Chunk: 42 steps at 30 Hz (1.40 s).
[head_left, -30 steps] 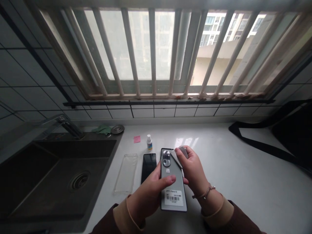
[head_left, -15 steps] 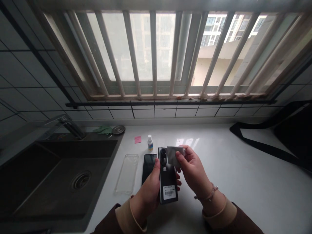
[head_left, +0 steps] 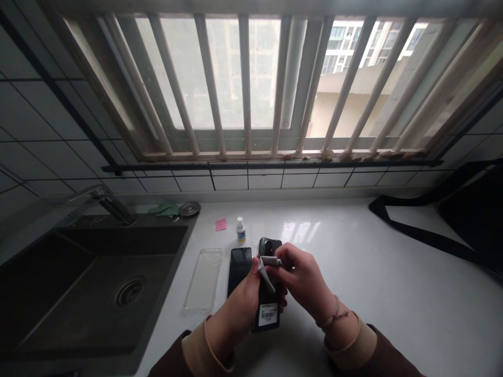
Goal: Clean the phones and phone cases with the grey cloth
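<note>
My left hand (head_left: 244,293) is wrapped round a dark smartphone (head_left: 271,293), its back with the camera bump and a white barcode label facing up. Over the middle of that back, my right hand (head_left: 304,272) pinches a small grey cloth (head_left: 269,261), which is bent and partly folded. The cloth's left end is close to my left thumb; whether the thumb presses on it I cannot tell. Beneath and left of my left hand, a second phone (head_left: 239,267) lies on the counter with its dark screen up. A clear phone case (head_left: 203,280) lies farther left.
A small white spray bottle (head_left: 241,230) stands behind the phones, beside a pink sticky note (head_left: 220,224). At left is a dark sink (head_left: 157,293) with a faucet (head_left: 113,204), a green cloth (head_left: 165,210) and a metal strainer (head_left: 189,209). A black bag strap (head_left: 416,230) lies right on the white counter (head_left: 377,293).
My right hand has brought the grey cloth left and down across the phone's back, and the cloth, flat before, is now bent. The camera bump is partly covered by my hand.
</note>
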Available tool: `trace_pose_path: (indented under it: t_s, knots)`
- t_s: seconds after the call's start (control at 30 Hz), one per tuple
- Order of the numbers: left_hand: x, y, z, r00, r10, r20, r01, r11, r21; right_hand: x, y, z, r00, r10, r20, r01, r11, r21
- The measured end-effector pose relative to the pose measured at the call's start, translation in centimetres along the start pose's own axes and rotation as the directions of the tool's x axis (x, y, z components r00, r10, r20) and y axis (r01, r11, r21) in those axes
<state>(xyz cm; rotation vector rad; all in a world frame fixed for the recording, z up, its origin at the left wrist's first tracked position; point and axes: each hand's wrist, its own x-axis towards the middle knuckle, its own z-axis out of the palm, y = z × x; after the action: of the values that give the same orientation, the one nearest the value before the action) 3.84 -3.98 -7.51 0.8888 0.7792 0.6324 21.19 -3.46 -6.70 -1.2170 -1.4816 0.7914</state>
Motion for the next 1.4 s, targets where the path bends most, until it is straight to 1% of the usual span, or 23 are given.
trace_pose_path:
  t_s: [0.07,0.17,0.23,0.3,0.37,0.43,0.5,0.53,0.6,0.67,0.7,0.77,0.8,0.83,0.87,0.97,1.03,1.1,1.17,1.27,1.33,1.4]
  knots:
    - [0.0,0.2,-0.1,1.000,0.020,0.018,-0.021,0.999,0.049,0.0,0.1,0.1,0.998,0.065,0.008,-0.065,0.995,0.077]
    - [-0.2,0.5,0.0,0.998,0.043,0.044,-0.050,0.985,0.165,0.2,0.4,0.0,0.986,0.168,0.010,-0.166,0.965,0.203]
    - [-0.4,0.7,0.2,0.998,0.043,0.048,-0.052,0.973,0.223,0.4,0.6,-0.2,0.976,0.216,0.000,-0.208,0.938,0.277]
    - [-0.6,0.7,0.3,0.998,0.028,0.048,-0.039,0.968,0.248,0.6,0.9,-0.4,0.970,0.242,-0.010,-0.226,0.918,0.327]
    - [-0.6,0.5,0.2,0.999,0.003,0.041,-0.012,0.974,0.227,0.8,1.2,-0.5,0.968,0.247,-0.050,-0.218,0.920,0.326]
    - [-0.4,0.2,0.2,0.999,-0.037,0.021,0.033,0.985,0.167,0.8,1.3,-0.5,0.964,0.239,-0.119,-0.196,0.936,0.293]
    - [-0.1,0.0,0.2,0.998,-0.065,0.003,0.065,0.994,0.093,0.8,1.1,-0.6,0.962,0.217,-0.168,-0.165,0.946,0.280]
    - [0.0,0.0,0.2,0.998,-0.067,0.000,0.067,0.996,0.064,0.7,0.9,-0.6,0.965,0.195,-0.174,-0.140,0.948,0.287]
    - [0.2,0.0,0.2,1.000,-0.026,-0.007,0.027,0.999,0.022,0.4,0.4,-0.6,0.980,0.134,-0.150,-0.079,0.942,0.325]
    - [0.3,0.2,0.0,0.998,0.047,-0.032,-0.046,0.999,0.016,0.1,-0.1,-0.5,0.995,0.082,-0.052,-0.056,0.920,0.389]
    - [0.3,0.3,-0.1,0.996,0.073,-0.046,-0.072,0.997,0.032,-0.2,-0.2,-0.4,0.997,0.070,0.028,-0.076,0.904,0.420]
    - [0.2,0.5,-0.3,0.994,0.086,-0.065,-0.080,0.993,0.087,-0.6,-0.3,0.0,0.980,0.056,0.190,-0.137,0.885,0.445]
    - [0.1,0.5,-0.4,0.994,0.081,-0.071,-0.072,0.990,0.118,-0.7,-0.2,0.2,0.970,0.052,0.239,-0.154,0.889,0.432]
    - [0.0,0.5,-0.5,0.994,0.077,-0.077,-0.065,0.987,0.146,-0.8,-0.1,0.4,0.965,0.048,0.256,-0.153,0.901,0.407]
    - [-0.1,0.5,-0.5,0.994,0.077,-0.082,-0.062,0.983,0.175,-0.8,0.0,0.6,0.969,0.044,0.244,-0.136,0.917,0.375]
    - [-0.2,0.1,-0.6,0.991,0.098,-0.086,-0.070,0.958,0.277,-0.6,0.2,0.9,0.988,0.049,0.147,-0.091,0.953,0.289]
    - [-0.2,-0.3,-0.5,0.991,0.123,-0.061,-0.097,0.942,0.321,-0.4,0.2,0.8,0.993,0.066,0.097,-0.092,0.948,0.305]
    - [-0.2,-0.5,-0.5,0.989,0.142,-0.036,-0.122,0.935,0.332,-0.3,0.0,0.6,0.994,0.088,0.071,-0.109,0.917,0.384]
    - [-0.1,-0.5,-0.3,0.990,0.136,-0.025,-0.122,0.942,0.313,-0.4,-0.2,0.3,0.991,0.099,0.089,-0.129,0.873,0.470]
    - [-0.1,0.0,-0.1,0.996,0.086,-0.031,-0.075,0.960,0.268,-0.5,-0.4,-0.1,0.974,0.091,0.210,-0.190,0.831,0.522]
    - [-0.1,0.3,0.1,0.997,0.060,-0.048,-0.047,0.970,0.237,-0.4,-0.3,-0.1,0.962,0.111,0.250,-0.225,0.841,0.491]
    - [-0.1,0.5,0.2,0.997,0.050,-0.064,-0.034,0.972,0.232,-0.2,0.0,0.0,0.968,0.153,0.200,-0.225,0.881,0.417]
